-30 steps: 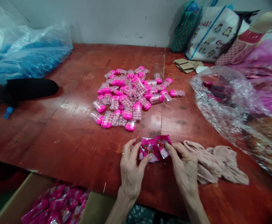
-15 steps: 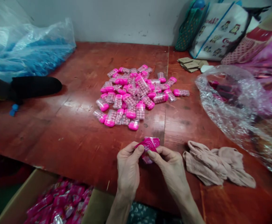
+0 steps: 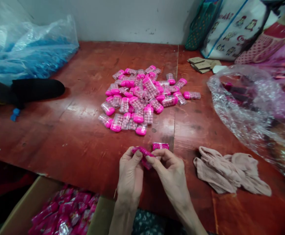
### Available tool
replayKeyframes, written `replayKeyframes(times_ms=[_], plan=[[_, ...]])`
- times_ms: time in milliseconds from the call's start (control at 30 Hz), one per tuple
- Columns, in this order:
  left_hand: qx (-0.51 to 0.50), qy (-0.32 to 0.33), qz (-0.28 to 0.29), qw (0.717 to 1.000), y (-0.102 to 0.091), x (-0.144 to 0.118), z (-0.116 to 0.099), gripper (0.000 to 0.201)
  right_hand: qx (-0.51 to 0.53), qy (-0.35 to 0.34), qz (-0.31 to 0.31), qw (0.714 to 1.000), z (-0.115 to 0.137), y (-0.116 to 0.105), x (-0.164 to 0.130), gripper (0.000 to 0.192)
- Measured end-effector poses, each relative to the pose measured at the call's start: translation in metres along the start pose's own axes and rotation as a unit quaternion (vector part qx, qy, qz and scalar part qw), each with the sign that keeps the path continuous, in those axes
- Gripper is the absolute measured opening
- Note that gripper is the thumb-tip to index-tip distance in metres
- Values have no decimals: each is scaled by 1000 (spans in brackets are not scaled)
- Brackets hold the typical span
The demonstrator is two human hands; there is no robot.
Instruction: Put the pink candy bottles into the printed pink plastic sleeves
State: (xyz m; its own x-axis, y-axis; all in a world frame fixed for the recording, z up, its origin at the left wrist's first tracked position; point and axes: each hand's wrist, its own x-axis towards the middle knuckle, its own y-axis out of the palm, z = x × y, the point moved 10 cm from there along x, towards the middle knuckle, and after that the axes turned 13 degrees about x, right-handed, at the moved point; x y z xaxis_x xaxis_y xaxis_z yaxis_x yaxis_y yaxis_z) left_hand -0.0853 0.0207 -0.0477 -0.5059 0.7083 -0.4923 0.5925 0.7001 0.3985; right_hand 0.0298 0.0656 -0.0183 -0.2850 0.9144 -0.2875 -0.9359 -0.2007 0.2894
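Both hands pinch one pink printed plastic wrapper (image 3: 144,153) above the front of the table. My left hand (image 3: 131,174) grips its left end between thumb and fingers; my right hand (image 3: 173,171) has hold of the right end. Whether anything is inside the wrapper I cannot tell. Just behind my right fingers lies a pink sheet with a swirl pattern (image 3: 160,146), partly covered by them. Farther back is a loose heap of small clear candy containers (image 3: 136,103) with bright pink caps and pale pink balls inside.
A cardboard box (image 3: 103,213) of pink wrapped packs (image 3: 66,212) stands below the table's front edge. On the right are a crumpled beige cloth (image 3: 230,169) and a clear plastic bag (image 3: 227,107). A blue-filled bag (image 3: 34,58) and a black padded arm (image 3: 38,87) occupy the left.
Both hands have moved slightly left with the pink wrapper, which now sits apart from the swirl-patterned sheet lying on the table. The view has shifted a little.
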Motion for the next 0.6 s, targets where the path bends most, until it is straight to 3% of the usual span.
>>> replayKeyframes(times_ms=[100,200,333,467,600], plan=[[13,35,-11,999,-5,2,-6,19,26,6,-19,999,-5,1,3,21],[65,103,-40,992,-13,1,-19,18,-26,-38,-36,998,2,-1,4,20],[170,212,-90,958,-25,-4,-39,23,-145,-133,-44,979,18,3,0,25],[200,247,-79,945,-30,-1,-46,16,-224,-231,-26,947,33,14,-2,28],[238,363,-93,896,-26,-13,-74,13,-269,-247,-11,931,34,21,4,32]])
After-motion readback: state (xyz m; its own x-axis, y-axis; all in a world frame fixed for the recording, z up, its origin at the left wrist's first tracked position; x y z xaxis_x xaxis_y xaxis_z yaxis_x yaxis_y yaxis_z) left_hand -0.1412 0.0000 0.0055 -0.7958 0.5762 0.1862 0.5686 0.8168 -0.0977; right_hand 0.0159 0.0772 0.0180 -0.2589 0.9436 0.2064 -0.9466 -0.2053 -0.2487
